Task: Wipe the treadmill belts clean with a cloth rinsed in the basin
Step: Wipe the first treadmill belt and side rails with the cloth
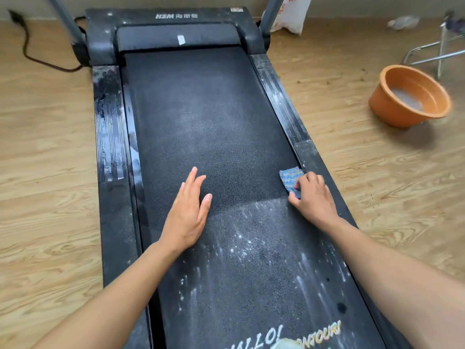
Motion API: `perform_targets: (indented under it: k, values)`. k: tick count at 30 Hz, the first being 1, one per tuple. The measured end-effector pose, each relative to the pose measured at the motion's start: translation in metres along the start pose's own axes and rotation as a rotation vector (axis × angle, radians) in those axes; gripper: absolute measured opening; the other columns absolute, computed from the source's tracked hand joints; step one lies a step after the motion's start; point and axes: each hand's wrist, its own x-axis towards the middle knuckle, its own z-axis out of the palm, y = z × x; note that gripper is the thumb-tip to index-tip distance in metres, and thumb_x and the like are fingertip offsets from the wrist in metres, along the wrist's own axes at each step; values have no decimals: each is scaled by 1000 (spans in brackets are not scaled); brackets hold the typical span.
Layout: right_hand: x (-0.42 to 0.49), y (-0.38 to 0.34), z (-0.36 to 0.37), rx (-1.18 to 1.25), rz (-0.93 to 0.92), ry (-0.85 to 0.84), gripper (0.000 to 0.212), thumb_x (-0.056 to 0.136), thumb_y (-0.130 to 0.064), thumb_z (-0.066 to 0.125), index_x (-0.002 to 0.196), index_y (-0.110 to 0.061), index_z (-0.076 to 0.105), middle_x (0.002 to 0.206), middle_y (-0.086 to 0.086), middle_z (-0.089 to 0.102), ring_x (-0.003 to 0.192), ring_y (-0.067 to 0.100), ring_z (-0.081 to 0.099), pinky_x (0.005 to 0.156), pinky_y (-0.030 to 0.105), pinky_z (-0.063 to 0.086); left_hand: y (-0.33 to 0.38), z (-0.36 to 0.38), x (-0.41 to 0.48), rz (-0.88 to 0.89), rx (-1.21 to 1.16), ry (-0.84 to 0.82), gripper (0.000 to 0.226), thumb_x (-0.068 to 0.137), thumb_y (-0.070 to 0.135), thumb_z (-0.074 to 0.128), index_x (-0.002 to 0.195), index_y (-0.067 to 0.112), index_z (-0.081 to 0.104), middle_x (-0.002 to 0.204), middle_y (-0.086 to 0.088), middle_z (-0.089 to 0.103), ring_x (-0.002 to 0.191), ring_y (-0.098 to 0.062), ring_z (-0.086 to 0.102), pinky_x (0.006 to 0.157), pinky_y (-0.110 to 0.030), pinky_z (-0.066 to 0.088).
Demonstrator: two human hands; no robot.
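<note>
Forearms: both bare, reaching in from the bottom edge over the belt point(208, 127).
Left hand point(187, 212): flat, palm down on the middle of the belt, fingers straight and slightly spread, holding nothing.
Right hand point(313, 197): at the belt's right edge, fingers curled down over the cloth point(291, 178), pressing it to the belt.
Cloth: small, blue with speckled colours, its far end sticking out beyond the fingertips, touching the right rail point(281, 96).
Belt: black; the part beyond the hands looks dark and even, the part nearer the camera is streaked with white dust and smears, with a curved border running between the two hands.
Left rail point(109, 127): grimy, with pale patches.
Basin point(409, 96): orange, on the wooden floor point(47, 152) well to the right of the treadmill, a little cloudy water in it.
Beyond the basin: metal chair legs point(437, 50); a white bag point(292, 13) by the right upright.
Cable point(27, 46): black, trailing across the floor at far left.
</note>
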Motion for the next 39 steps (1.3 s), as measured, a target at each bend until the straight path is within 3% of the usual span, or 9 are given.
perform_targets:
  k: [4,8,12,19,25,29,31,35,39]
  values:
    - [8,-18,-17,31,21,-111,13,91,-29,64,88,-19,57,101,4,61,104,30,52,82,43,46,11,3,-4,20,-31,-31,53,111,44,38,159,21,35,175,6,10,162,-11,10,132,-43,15]
    - [1,-66,-39,574,89,-227,13,92,-16,66,80,-14,59,78,-1,66,73,21,61,73,38,54,26,-5,-1,29,-170,-46,35,109,24,53,143,25,56,162,8,43,151,-6,36,126,-42,30]
    - [-26,-119,-71,1219,211,-478,17,102,-8,55,88,-17,58,90,14,56,75,25,53,64,30,61,55,-30,-1,75,-339,-10,28,100,29,69,128,31,67,144,16,54,135,-12,54,112,-35,45]
    - [-61,-138,-111,1515,261,-612,4,103,-14,60,106,-13,61,95,13,74,73,19,71,66,26,61,78,-72,-10,-43,-556,-159,32,86,26,87,107,16,65,108,3,75,99,-17,74,94,-38,58]
    - [-66,-151,-107,1522,244,-627,6,102,-11,62,107,-12,62,93,11,75,70,17,72,68,25,62,74,-69,-17,-49,-564,-142,8,95,11,76,98,8,69,90,0,76,80,-11,70,76,-23,52]
    - [-67,-148,-101,1402,178,-620,8,99,-13,68,106,-15,65,91,10,71,68,14,65,66,24,59,72,-73,-19,39,-446,-68,6,97,11,70,95,15,66,101,3,74,90,-16,71,87,-33,56]
    - [-66,-145,-99,1210,59,-572,11,98,-17,70,109,-16,66,86,9,68,68,14,60,66,24,55,72,-78,-19,89,-412,-65,5,101,12,66,98,15,63,104,4,73,95,-19,71,90,-35,57]
    - [-65,-147,-100,985,-174,-510,16,101,-22,67,116,-24,73,73,3,64,68,12,55,62,24,49,70,-82,-15,133,-338,-87,5,105,18,61,102,17,57,89,-2,68,81,-23,65,80,-48,54]
    - [-69,-154,-103,984,-193,-537,29,89,-43,73,106,-20,78,85,11,75,71,8,60,65,26,49,72,-87,-9,129,-362,-46,6,102,13,66,102,17,61,87,2,70,82,-19,67,81,-40,56]
